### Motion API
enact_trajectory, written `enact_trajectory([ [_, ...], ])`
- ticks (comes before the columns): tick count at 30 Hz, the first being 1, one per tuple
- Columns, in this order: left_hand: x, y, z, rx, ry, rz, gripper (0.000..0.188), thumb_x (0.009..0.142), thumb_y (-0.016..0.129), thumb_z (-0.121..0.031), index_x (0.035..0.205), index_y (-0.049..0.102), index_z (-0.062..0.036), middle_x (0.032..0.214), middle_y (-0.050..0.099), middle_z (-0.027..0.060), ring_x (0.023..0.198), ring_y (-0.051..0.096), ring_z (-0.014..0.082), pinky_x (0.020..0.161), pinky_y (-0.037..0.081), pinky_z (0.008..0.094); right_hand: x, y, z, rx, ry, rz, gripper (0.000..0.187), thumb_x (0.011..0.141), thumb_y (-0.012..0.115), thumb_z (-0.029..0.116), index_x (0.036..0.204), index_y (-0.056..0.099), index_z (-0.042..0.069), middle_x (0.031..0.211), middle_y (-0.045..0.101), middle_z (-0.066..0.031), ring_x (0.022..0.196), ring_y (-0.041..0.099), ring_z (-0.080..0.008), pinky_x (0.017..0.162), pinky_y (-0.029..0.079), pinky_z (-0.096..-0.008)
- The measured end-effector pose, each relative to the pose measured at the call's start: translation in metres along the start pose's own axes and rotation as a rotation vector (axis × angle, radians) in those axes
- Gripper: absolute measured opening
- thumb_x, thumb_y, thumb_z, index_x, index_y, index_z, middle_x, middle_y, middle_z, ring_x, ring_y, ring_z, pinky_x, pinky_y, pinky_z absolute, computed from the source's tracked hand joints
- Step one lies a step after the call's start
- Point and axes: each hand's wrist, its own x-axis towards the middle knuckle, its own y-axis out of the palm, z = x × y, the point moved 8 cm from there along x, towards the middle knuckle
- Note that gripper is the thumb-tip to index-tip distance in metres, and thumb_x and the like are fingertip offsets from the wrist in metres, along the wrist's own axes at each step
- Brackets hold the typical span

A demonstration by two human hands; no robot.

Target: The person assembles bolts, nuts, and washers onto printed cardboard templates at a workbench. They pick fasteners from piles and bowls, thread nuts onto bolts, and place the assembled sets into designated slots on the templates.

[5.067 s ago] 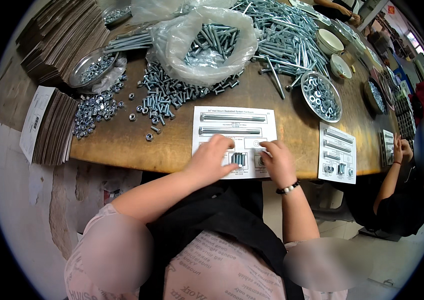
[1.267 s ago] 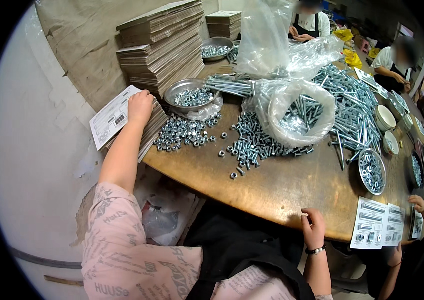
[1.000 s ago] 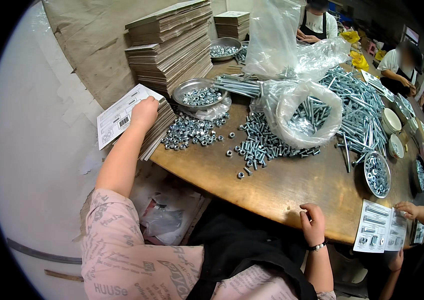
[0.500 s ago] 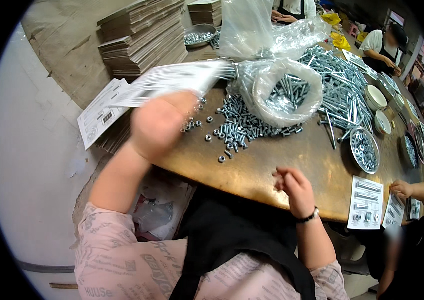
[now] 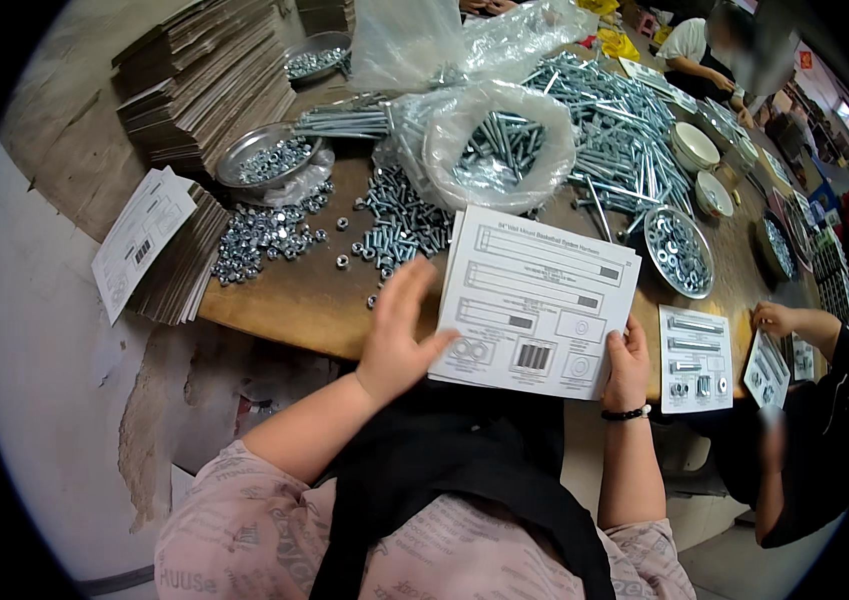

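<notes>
On the tabletop (image 5: 284, 312), bolts (image 5: 604, 105) are heaped far off; printed cards (image 5: 544, 300) are pinched by the right hand (image 5: 627, 366), the left hand (image 5: 394, 338) spread at their left edge.

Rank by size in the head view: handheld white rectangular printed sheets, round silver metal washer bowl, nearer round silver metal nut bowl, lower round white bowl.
1. White printed sheets
2. Silver washer bowl and silver nut bowl: too alike to rank
3. Lower white bowl

I am wearing a pale pink short-sleeved shirt (image 5: 424, 565) patterned with grey lettering, plus a black strapped apron (image 5: 444, 450); a dark beaded bracelet (image 5: 624, 414) is circling my right wrist (image 5: 629, 430).
</notes>
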Motion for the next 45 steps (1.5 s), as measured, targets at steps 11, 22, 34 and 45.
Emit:
enact_trajectory([
  [11,-0.071,0.084,0.076,-0.893,-0.988,0.506,0.019,0.091,0.05,-0.021,0.096,0.059,-0.0055,0.078,0.059,-0.0021,0.059,0.046,0.0038,0.052,0.035,0.0178,-0.002,-0.05,-0.033,-0.351,0.124,-0.142,0.028,0.088,0.049,0.004,0.115,0.045,-0.002,0.095,0.056,-0.0065,0.084,0.052,-0.0108,0.075,0.043,-0.0243],
  [22,-0.041,0.031,0.096,0.043,-0.572,0.424,0.04,0.08,0.058,-0.009,0.119,0.05,-0.0007,0.058,0.052,0.0053,0.055,0.051,0.0127,0.052,0.042,0.0253,0.008,-0.129,0.029,-1.241,0.041,-0.221,0.034,0.079,0.056,0.01,0.11,0.053,-0.004,0.09,0.062,-0.0196,0.082,0.059,-0.0299,0.074,0.046,-0.0345],
  [34,-0.055,0.083,-0.005,0.308,0.29,1.007,0.073,0.059,0.076,-0.033,0.123,0.048,-0.0137,0.134,0.037,0.0152,0.125,0.03,0.0392,0.102,0.022,0.0539,-0.047,0.015,0.001,-1.62,-0.33,0.731,0.086,0.057,0.078,0.038,0.131,0.039,0.018,0.138,0.033,-0.0103,0.128,0.028,-0.0347,0.102,0.025,-0.0508],
  [45,-0.068,0.091,0.005,0.393,0.3,0.991,0.07,0.054,0.073,-0.012,0.121,0.05,-0.0175,0.133,0.038,0.0154,0.125,0.032,0.0384,0.101,0.024,0.054,-0.053,-0.01,0.004,-1.717,-0.415,0.73,0.081,0.059,0.075,0.023,0.131,0.039,0.02,0.137,0.035,-0.0083,0.128,0.03,-0.0311,0.102,0.025,-0.05],
])
